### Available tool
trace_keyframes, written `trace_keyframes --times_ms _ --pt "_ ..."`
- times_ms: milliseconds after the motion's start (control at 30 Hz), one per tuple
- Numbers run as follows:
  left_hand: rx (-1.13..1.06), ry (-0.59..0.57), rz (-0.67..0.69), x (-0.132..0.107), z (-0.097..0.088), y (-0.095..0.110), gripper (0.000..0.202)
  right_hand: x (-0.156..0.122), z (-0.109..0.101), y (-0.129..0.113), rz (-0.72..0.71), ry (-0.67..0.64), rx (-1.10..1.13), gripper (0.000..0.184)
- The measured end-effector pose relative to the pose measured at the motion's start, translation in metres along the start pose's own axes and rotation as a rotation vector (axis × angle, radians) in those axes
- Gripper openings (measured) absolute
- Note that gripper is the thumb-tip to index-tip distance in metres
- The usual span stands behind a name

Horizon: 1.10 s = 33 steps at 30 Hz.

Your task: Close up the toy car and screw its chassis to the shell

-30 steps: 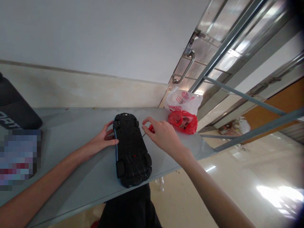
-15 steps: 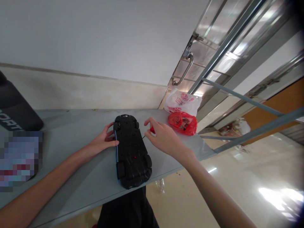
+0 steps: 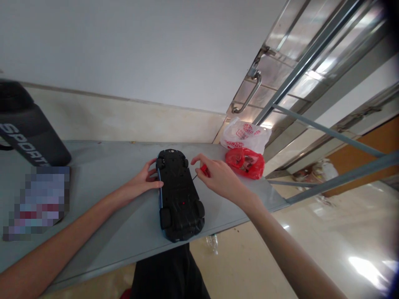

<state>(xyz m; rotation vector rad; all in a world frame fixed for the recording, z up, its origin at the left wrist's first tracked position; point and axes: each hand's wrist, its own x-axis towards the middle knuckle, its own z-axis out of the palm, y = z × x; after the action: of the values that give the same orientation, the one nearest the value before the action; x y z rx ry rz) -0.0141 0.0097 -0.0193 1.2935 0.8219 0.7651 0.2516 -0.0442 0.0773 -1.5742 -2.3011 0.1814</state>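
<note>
— What is the setting looking like?
— A grey shelf (image 3: 102, 182) is running along a pale wall, with a metal door at its far right end. A toy car (image 3: 180, 195) is lying upside down near the shelf's front edge, its black underside and wheels facing up.
— And the hands?
— The left hand (image 3: 146, 182) is resting against the car's left side, fingers spread and touching it, not clamped around it. The right hand (image 3: 220, 178) is hovering just right of the car, fingers pinching together on a small red tool (image 3: 204, 169) beside the far wheel.
— Anything else lying there?
— A red bag (image 3: 247, 162) and a white bag (image 3: 245, 135) are sitting at the far right corner, and a dark bottle (image 3: 28, 133) is standing at the left.
</note>
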Motion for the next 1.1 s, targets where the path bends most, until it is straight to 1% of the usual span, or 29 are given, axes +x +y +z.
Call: trace_keyframes --times_ms 133,233,300,400,467,700,833,967,1033,1100 --pt "0.003 0.01 -0.008 -0.003 0.002 0.003 0.102 0.003 0.002 0.003 0.046 0.013 -0.048 0.02" --pt "-0.012 0.014 -0.016 -0.002 0.001 0.001 0.104 0.001 0.001 0.003 0.091 0.011 -0.094 0.023" --pt "-0.029 0.009 -0.017 -0.001 0.001 0.001 0.106 -0.001 -0.001 0.003 0.072 -0.023 -0.071 0.024" --pt "-0.043 -0.001 -0.013 0.0 0.0 0.0 0.106 -0.001 -0.006 0.003 0.001 -0.089 0.015 0.027" --pt "-0.043 -0.002 -0.008 -0.001 0.001 0.0 0.105 0.001 -0.008 0.003 -0.024 -0.109 0.035 0.025" --pt "-0.024 -0.006 -0.012 -0.002 0.002 0.003 0.102 0.01 -0.01 0.001 0.01 -0.145 -0.025 0.018" --pt "-0.015 -0.007 -0.008 -0.002 0.002 0.002 0.104 0.01 -0.01 0.0 0.065 -0.12 -0.039 0.019" --pt "0.002 -0.016 0.017 -0.002 0.001 -0.001 0.101 0.009 -0.008 0.003 0.014 -0.143 0.032 0.027" --pt "0.004 -0.013 0.027 -0.002 0.0 -0.002 0.1 0.01 -0.007 0.006 0.012 -0.152 0.06 0.023" --pt "-0.008 -0.007 0.029 -0.002 -0.001 -0.003 0.099 0.01 -0.006 0.007 0.042 -0.145 0.082 0.017"
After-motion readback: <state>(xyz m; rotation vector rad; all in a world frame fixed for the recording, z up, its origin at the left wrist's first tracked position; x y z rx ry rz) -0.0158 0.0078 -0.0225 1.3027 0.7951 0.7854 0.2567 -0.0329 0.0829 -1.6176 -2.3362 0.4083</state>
